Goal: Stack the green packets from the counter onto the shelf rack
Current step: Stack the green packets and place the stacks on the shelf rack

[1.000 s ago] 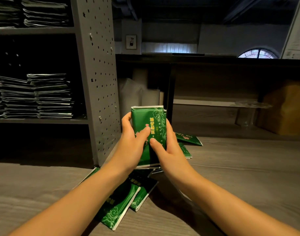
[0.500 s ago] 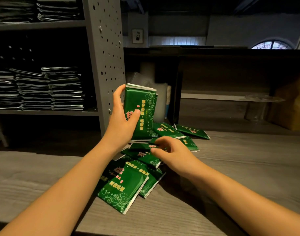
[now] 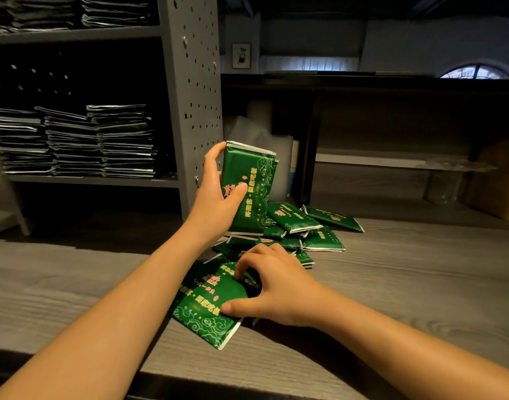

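Observation:
My left hand [image 3: 215,203] grips an upright bundle of green packets [image 3: 252,186] just right of the rack's grey perforated post [image 3: 192,96]. My right hand [image 3: 272,287] lies lower on the counter, its thumb and fingertips pinching a flat green packet [image 3: 207,307] at the near end of a loose pile of green packets [image 3: 299,226]. On the shelf rack [image 3: 91,180] to the left, several stacks of packets [image 3: 74,140] lie in shadow.
The grey wood-grain counter [image 3: 406,284] runs across the view, its front edge close to me. A dark wooden shelf unit [image 3: 392,157] stands behind the pile. A brown bag [image 3: 498,180] sits at the far right. A further rack level [image 3: 74,30] holds more stacks.
My right hand let go of the upright bundle and dropped onto a flat packet on the counter. My left hand now holds the bundle alone, slightly higher and nearer the rack post.

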Action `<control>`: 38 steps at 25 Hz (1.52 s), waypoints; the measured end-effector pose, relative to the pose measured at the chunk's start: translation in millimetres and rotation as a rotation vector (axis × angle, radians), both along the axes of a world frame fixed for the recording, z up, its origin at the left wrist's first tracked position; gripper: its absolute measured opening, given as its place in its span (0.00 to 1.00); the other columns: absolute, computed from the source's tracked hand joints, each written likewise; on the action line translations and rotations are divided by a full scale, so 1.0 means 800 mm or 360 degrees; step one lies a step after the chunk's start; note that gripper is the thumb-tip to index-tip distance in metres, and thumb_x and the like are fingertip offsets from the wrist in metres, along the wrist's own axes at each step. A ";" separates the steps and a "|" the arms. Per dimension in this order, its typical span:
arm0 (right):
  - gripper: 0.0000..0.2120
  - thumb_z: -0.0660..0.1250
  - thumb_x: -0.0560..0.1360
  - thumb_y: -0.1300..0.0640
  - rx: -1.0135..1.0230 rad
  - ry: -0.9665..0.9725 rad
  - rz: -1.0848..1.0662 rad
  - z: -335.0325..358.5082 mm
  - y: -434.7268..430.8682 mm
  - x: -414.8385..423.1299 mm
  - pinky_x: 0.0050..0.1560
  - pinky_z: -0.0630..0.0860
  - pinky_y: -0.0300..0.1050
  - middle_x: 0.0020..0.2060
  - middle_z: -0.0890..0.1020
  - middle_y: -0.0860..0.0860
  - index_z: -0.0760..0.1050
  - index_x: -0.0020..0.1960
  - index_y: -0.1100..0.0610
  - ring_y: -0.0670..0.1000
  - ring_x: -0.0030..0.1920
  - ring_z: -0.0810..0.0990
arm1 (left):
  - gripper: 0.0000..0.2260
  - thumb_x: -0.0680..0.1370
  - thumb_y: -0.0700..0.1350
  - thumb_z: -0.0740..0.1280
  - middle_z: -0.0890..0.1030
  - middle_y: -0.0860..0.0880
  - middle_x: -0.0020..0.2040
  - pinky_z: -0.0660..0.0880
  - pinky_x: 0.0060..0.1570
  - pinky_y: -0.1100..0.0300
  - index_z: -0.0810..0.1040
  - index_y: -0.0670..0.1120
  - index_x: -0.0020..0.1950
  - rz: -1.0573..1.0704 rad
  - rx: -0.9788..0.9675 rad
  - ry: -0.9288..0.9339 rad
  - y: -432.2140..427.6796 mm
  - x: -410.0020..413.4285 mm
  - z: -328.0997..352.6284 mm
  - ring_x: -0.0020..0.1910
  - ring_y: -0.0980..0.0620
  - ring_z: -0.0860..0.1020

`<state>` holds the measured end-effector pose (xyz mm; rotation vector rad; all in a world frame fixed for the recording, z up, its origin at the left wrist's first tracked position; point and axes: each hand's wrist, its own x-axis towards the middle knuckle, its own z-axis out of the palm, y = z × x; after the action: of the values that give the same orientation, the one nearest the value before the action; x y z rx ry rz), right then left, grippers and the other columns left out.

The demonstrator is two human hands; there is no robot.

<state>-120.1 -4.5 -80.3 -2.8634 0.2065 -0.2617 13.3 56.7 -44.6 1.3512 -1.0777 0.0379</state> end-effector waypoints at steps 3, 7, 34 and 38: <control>0.16 0.70 0.71 0.44 0.0157 0.0039 0.0103 0.005 0.003 -0.001 0.59 0.68 0.49 0.54 0.73 0.50 0.69 0.50 0.51 0.50 0.56 0.68 | 0.26 0.79 0.34 0.60 0.75 0.47 0.57 0.79 0.38 0.64 0.54 0.53 0.71 -0.0005 -0.0006 0.0003 0.000 0.000 0.000 0.48 0.52 0.80; 0.15 0.72 0.71 0.58 0.0696 -0.0097 0.0080 0.010 -0.018 -0.005 0.50 0.77 0.51 0.46 0.77 0.50 0.65 0.44 0.50 0.52 0.47 0.78 | 0.26 0.79 0.35 0.61 0.75 0.48 0.56 0.80 0.41 0.63 0.55 0.54 0.71 0.0040 -0.0036 -0.0035 0.002 0.002 0.002 0.50 0.51 0.80; 0.24 0.53 0.76 0.49 -0.0049 -0.0990 0.0197 0.001 -0.077 -0.001 0.72 0.58 0.37 0.68 0.72 0.47 0.69 0.70 0.52 0.46 0.70 0.65 | 0.14 0.81 0.47 0.58 0.79 0.42 0.51 0.76 0.38 0.55 0.68 0.42 0.63 -0.0059 0.0307 0.1028 -0.016 -0.028 -0.008 0.43 0.47 0.80; 0.29 0.50 0.76 0.39 -0.0074 -0.0716 0.0189 0.000 -0.074 -0.003 0.74 0.50 0.38 0.73 0.63 0.42 0.60 0.74 0.48 0.41 0.74 0.54 | 0.20 0.81 0.56 0.55 0.81 0.41 0.55 0.79 0.33 0.58 0.71 0.44 0.65 -0.0273 0.0328 0.1176 -0.010 -0.031 -0.006 0.45 0.47 0.82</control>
<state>-122.1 -63.4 -80.2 -2.7557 -0.0578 -0.8778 -11.4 48.4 -49.7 1.2877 -0.5670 -0.6660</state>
